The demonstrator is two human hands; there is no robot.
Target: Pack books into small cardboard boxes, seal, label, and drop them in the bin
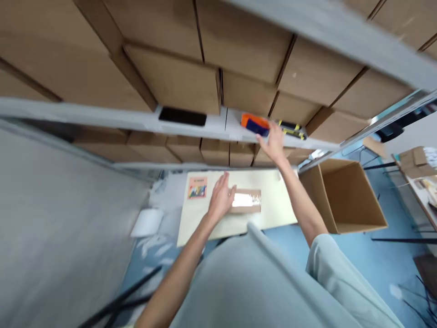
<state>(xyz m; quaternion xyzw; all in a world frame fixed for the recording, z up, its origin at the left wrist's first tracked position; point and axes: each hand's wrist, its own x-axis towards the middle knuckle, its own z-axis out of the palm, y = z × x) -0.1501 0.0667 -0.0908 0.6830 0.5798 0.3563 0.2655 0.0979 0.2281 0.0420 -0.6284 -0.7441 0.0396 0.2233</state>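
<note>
My right hand (pixel 273 141) is raised to the shelf (pixel 235 127), thumb and fingers around the right end of an orange and dark blue object (pixel 254 124); its exact kind is too blurred to tell. Just right of it lie black and yellow tools (pixel 292 129), apparently cutters. Lower down, my left hand (pixel 221 197) has its fingers stretched out at the left end of a small cardboard box (pixel 246 208). Shiny clear tape (pixel 246 200) runs along the top of that box, which lies on a cream tabletop (pixel 276 200).
Brown cartons (pixel 249 41) fill the shelves above and behind the table. A black flat object (pixel 182 116) lies on the shelf edge. A colourful printed card (pixel 197 187) is on the table's left. At right stands a large open carton (pixel 351 196); a grey wall (pixel 61 218) borders the left.
</note>
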